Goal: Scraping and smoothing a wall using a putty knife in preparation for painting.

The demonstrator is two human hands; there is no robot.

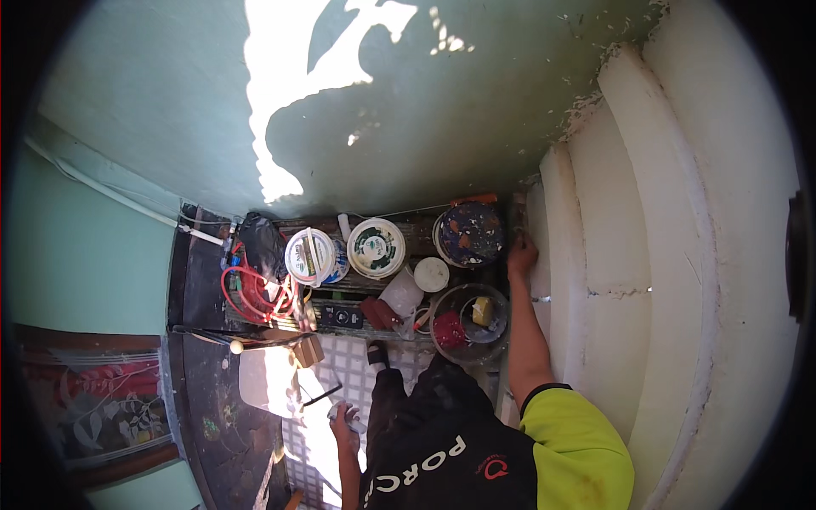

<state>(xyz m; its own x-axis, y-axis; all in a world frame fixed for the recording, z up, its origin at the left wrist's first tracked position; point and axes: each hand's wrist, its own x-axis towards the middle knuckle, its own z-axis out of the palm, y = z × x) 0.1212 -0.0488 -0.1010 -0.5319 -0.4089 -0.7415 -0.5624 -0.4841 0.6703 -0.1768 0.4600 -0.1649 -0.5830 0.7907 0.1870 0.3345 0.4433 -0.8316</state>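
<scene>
My right hand (523,252) is stretched forward at the foot of the cream wall, beside the paint-spattered lid of a dark bucket (473,233); its fingers close around the handle of what looks like a paintbrush or scraper (519,207), dim in shadow. Low and to the left, my left hand (346,417) grips a small greyish object (357,426), too unclear to name. Close to my legs stands a clear round tub (440,347) holding a red piece and a smaller container with a yellow sponge (482,311). A white round lid (431,275) lies behind the tub.
Paint buckets (376,248) with white lids, a black plastic bag (260,241) and a coiled red hose (239,306) line a slatted wooden surface. The green wall (446,140) rises ahead; ridged cream wall (612,210) stands at right. A paint roller frame (325,395) lies near my left hand.
</scene>
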